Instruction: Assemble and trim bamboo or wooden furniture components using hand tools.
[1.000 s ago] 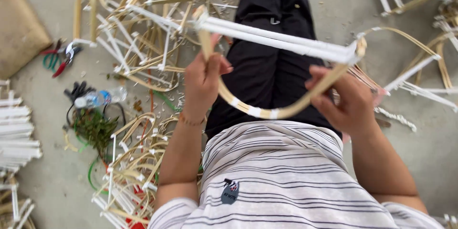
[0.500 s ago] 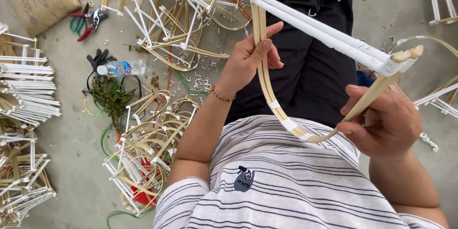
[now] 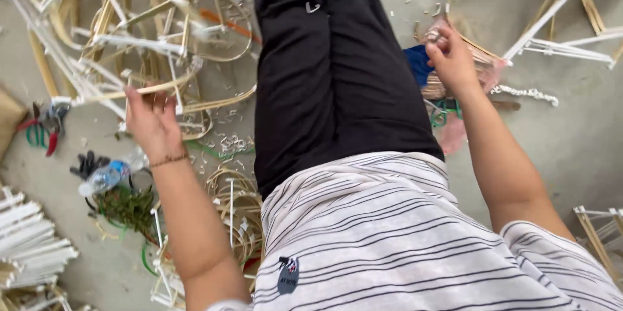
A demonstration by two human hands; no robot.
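A seated person's left hand (image 3: 150,118) pinches one end of a curved cane frame (image 3: 152,87) out at the left, over a heap of similar frames (image 3: 123,19). The right hand (image 3: 452,59), far right, closes its fingers on a bundle of cane strips (image 3: 477,64). Pliers (image 3: 44,124) and a plastic bottle (image 3: 104,178) lie on the concrete floor (image 3: 571,136).

Both arms reach forward and apart, the left hand (image 3: 150,119) loosely curled, the right hand (image 3: 452,59) pinched.
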